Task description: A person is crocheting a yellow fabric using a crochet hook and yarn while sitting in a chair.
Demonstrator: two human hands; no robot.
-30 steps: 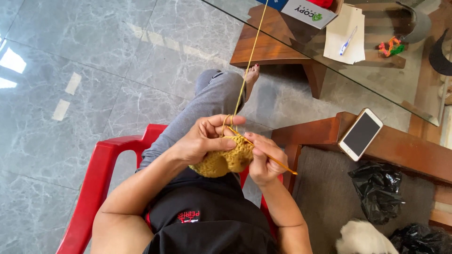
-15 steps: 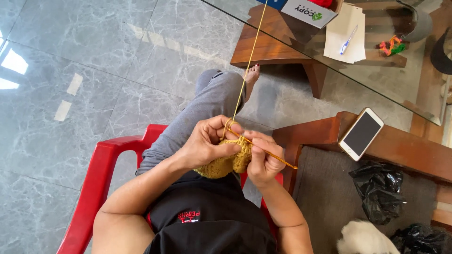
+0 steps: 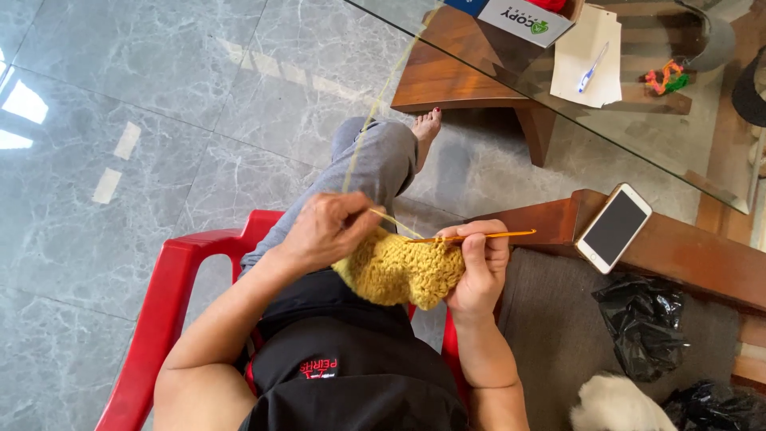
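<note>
Over the lap, the right hand [image 3: 479, 267] is closed around an orange crochet hook [image 3: 479, 235], thumb and fingers pinching the shaft so it lies nearly level, its free end pointing out to the right. Just across from it, the left hand [image 3: 331, 231] is curled shut, fingers pinching the near edge of the yellow crochet piece [image 3: 403, 271] and the strand of yellow yarn [image 3: 375, 120] that runs taut from it up and away toward the glass table [image 3: 511, 80]. That crochet piece hangs right between the 2 hands, touching both, its lower edge drooping over the black shirt. Below the hands, grey trousers stretch out to a bare foot [image 3: 427, 128] on the grey marble floor [image 3: 159, 96], and the person sits on a red plastic chair [image 3: 171, 287]. Off to the right, a phone [image 3: 613, 227] lies face up on a wooden ledge [image 3: 694, 267], well apart from the right hand, with a black plastic bag [image 3: 650, 327] lower down beside it. On the glass table sit white paper [image 3: 586, 56] with a blue pen [image 3: 592, 68].
</note>
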